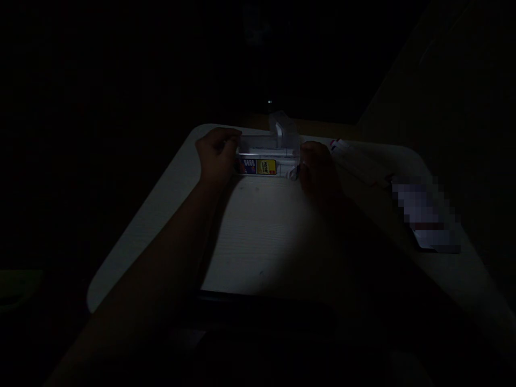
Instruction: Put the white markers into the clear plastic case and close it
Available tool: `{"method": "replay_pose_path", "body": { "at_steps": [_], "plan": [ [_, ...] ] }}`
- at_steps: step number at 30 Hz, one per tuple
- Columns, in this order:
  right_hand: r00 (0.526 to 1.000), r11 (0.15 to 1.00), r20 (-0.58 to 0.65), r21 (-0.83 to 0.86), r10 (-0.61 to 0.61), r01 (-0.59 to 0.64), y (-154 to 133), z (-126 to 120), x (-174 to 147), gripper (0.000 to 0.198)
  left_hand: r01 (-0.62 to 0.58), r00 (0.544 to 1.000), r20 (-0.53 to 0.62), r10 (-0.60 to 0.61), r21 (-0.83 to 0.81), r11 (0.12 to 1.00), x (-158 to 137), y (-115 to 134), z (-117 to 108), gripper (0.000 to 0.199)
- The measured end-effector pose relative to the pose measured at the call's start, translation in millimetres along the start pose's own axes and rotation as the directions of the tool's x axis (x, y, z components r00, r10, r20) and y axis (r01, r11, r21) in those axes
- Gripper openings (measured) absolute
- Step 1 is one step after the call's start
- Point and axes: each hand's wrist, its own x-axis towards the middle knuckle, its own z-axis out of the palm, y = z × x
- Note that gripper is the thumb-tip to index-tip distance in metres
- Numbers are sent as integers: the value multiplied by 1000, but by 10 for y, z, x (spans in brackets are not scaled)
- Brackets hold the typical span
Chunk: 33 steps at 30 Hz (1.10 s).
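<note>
A clear plastic case with a yellow and dark blue label lies across the far part of the white table. White, stick-like items show through its wall, too dim to name. A clear flap stands up at its back right. My left hand grips the case's left end, thumb and fingers closed around it. At the right end, my right hand holds the case between thumb and fingers, mostly in shadow. Several slim white pens or markers lie just right of my right hand.
The room is very dark, with light falling mainly on the middle of the white table. Near the table's right edge lies a phone-like device, its screen pixelated. A dark strip runs along the near edge. Something greenish shows at far left.
</note>
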Motion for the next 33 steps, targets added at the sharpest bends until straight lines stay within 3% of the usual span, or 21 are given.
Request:
{"method": "replay_pose_path", "body": {
  "at_steps": [5,11,15,18,22,28,33],
  "plan": [
    [995,997,74,17,68,-69,40,-40,7,35,-2,1000,24,2,7,1000,-2,-27,-5,16],
    [969,969,19,-36,245,-245,127,-162,-20,33,21,999,31,-21,4,1000,-5,-24,-9,16],
    [953,970,181,-46,242,-237,1,-217,40,51,-3,1000,26,4,-8,1000,-7,-2,-11,17],
    [908,954,292,-97,299,-283,-100,-261,94,61,-3,1000,28,3,-2,1000,-5,-6,-10,17],
    [811,853,286,-283,511,-438,-110,-330,105,62,33,999,28,-33,25,999,4,-23,-7,16],
    [780,847,346,-322,522,-424,-85,-332,101,39,31,998,59,-33,31,999,-2,-30,-12,17],
    [688,745,296,-354,663,-566,26,-382,120,39,18,999,48,-18,8,1000,-9,-12,-12,17]
  ]
}}
